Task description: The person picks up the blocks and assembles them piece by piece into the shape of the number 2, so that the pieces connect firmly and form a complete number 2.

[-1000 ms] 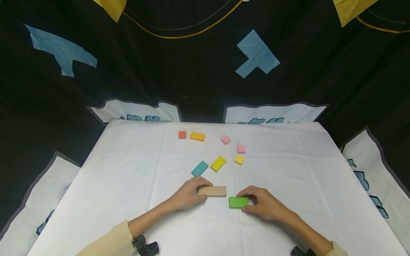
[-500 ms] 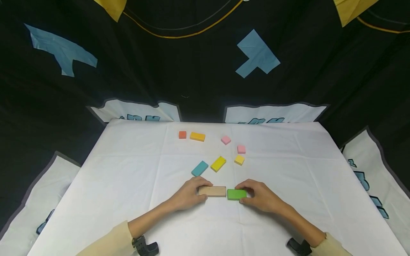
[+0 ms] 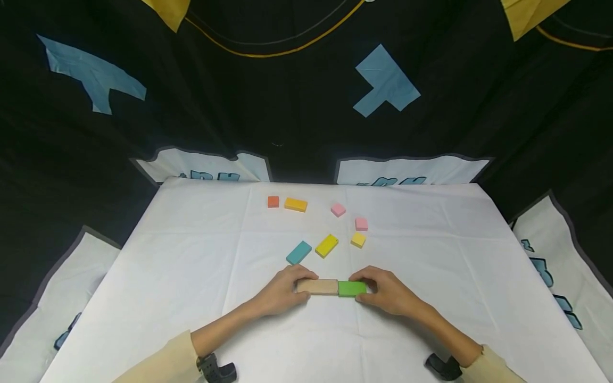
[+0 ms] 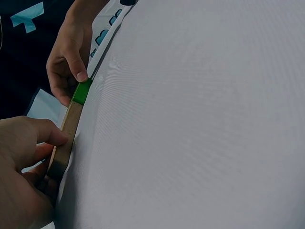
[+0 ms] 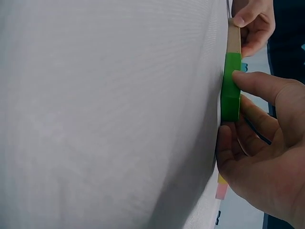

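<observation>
My left hand (image 3: 283, 291) pinches the left part of a long plain wooden block (image 3: 322, 286) lying flat on the white cloth. From the other side, my right hand (image 3: 390, 292) grips a shorter green block (image 3: 351, 289) between thumb and fingers. The two blocks lie end to end in one line, their short ends meeting. In the left wrist view the green block (image 4: 82, 92) continues straight on from the wooden block (image 4: 69, 125). The right wrist view shows my thumb on the near side of the green block (image 5: 231, 90).
Beyond my hands lie a teal block (image 3: 299, 252), a yellow block (image 3: 326, 246) and a small pale yellow block (image 3: 358, 240). Farther back are two pink blocks (image 3: 361, 224), an orange-yellow block (image 3: 296, 205) and a red-orange block (image 3: 273, 202). A dark curtain (image 3: 306, 106) hangs behind the table.
My right hand has brought the green block away from me and leftward, closing the gap to the wooden block's end. My left hand and the wooden block have stayed put.
</observation>
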{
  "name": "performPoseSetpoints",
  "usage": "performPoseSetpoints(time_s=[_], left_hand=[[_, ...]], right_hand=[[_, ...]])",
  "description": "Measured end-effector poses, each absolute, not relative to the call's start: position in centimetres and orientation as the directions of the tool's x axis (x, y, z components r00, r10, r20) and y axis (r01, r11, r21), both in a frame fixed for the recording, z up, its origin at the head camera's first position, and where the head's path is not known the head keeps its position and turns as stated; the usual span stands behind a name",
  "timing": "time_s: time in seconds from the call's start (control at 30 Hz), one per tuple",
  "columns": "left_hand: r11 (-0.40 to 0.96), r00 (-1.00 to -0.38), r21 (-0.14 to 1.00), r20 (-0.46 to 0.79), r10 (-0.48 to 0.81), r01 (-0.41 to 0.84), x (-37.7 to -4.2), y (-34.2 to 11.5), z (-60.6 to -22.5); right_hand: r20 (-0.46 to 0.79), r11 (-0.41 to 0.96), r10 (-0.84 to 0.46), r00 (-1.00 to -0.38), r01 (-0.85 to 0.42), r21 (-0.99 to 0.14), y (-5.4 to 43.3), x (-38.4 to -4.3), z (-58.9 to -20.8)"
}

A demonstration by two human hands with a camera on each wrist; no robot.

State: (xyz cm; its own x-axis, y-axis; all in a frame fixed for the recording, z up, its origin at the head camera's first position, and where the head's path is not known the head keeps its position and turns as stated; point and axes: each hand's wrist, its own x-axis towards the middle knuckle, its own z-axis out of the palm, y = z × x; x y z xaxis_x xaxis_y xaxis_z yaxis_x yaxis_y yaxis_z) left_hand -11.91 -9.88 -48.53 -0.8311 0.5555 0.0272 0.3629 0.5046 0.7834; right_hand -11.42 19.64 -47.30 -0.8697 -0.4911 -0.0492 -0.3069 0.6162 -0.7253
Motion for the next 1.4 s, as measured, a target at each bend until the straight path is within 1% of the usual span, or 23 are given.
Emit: performPoseSetpoints(time_s=[0.27, 0.47, 0.63, 1.4], left_hand=[[0.504, -0.831, 0.784, 0.026, 0.556, 0.362, -12.0, -9.9, -48.6], [0.5, -0.826, 0.786, 0.024, 0.563, 0.363, -12.0, -9.8, -48.6], [0.502, -0.829, 0.791, 0.011, 0.559, 0.349, -11.9, -9.8, -48.6], [0.503, -0.833, 0.792, 0.014, 0.553, 0.347, -12.0, -9.8, -48.5]], right_hand=[[-0.021, 0.593, -0.513, -0.858, -0.337, -0.732, 19.0, -11.7, -47.4], [-0.026, 0.611, -0.521, -0.853, -0.351, -0.709, 18.2, -11.9, -47.5], [-0.036, 0.629, -0.518, -0.855, -0.351, -0.694, 17.6, -11.9, -47.4], [0.005, 0.642, -0.503, -0.864, -0.377, -0.668, 16.5, -12.1, -47.6]])
